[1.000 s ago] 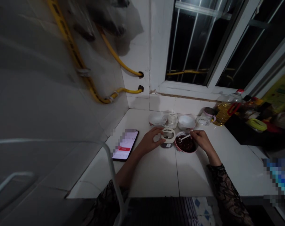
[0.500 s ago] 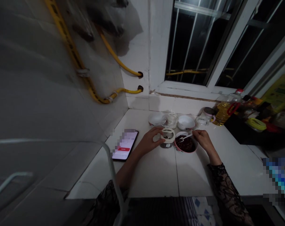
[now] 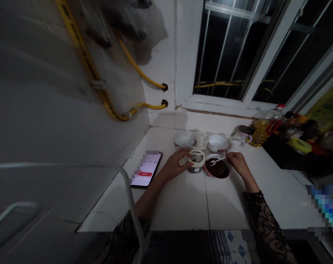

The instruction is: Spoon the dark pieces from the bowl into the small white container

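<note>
Bowl (image 3: 213, 177) already held dark food (image 3: 219, 170); the right hand (image 3: 236, 160) pinched a spoon (image 3: 218, 160) over it, not yet set down, and the left hand (image 3: 176, 163) clasped a jar (image 3: 195, 169).

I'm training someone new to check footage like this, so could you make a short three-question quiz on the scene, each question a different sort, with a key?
1. Open question: What does the right hand hold at the bowl of dark contents?
2. True or false: The left hand grips the phone.
3. Fill the blank: The bottle of yellow liquid near the window has a ___ cap.

Key:
1. A small white utensil.
2. False; it holds the jar beside the bowl.
3. Red.
</note>
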Demonstrator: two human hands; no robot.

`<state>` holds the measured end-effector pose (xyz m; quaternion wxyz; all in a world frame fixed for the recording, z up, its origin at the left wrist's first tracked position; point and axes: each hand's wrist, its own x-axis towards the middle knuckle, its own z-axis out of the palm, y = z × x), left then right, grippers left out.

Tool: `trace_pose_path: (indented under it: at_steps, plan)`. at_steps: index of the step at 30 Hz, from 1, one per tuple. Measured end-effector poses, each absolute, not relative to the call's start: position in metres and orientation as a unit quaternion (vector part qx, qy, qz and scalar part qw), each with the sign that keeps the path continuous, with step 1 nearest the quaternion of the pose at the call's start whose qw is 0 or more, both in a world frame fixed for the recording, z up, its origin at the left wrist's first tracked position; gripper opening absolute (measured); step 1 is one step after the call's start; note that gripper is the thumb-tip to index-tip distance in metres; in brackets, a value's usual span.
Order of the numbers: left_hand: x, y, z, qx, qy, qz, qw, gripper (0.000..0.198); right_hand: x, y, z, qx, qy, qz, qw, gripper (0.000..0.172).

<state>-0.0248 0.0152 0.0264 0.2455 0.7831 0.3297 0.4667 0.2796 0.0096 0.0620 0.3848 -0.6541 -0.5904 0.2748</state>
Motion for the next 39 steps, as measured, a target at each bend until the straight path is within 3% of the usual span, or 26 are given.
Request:
trace_pose_path:
  at_steps: [9,13,16,19,23,27,39]
  plan:
    - [-0.025,0.015,0.027,0.783,0.327,0.468,0.247,0.017,0.278,0.014,0.065,-0.611,-0.539,0.36,0.454,0.043]
    - [-0.025,0.016,0.027,0.782,0.33,0.468,0.248,0.017,0.256,0.005,0.074,-0.581,-0.559,0.301,0.51,0.047]
    - [-0.025,0.016,0.027,0.783,0.328,0.466,0.251,0.017,0.231,-0.007,0.078,-0.553,-0.608,0.179,0.541,0.05]
    - [-0.026,0.016,0.027,0.783,0.328,0.464,0.254,0.018,0.212,-0.018,0.079,-0.511,-0.712,0.077,0.475,0.047]
    - [-0.025,0.016,0.027,0.781,0.329,0.465,0.255,0.017,0.213,-0.024,0.082,-0.504,-0.758,0.034,0.412,0.045]
    - [-0.025,0.016,0.027,0.782,0.331,0.464,0.253,0.017,0.244,-0.018,0.089,-0.574,-0.684,0.082,0.443,0.05]
    - [-0.025,0.012,0.031,0.786,0.332,0.459,0.249,0.016,0.267,-0.004,0.073,-0.614,-0.679,0.252,0.314,0.045]
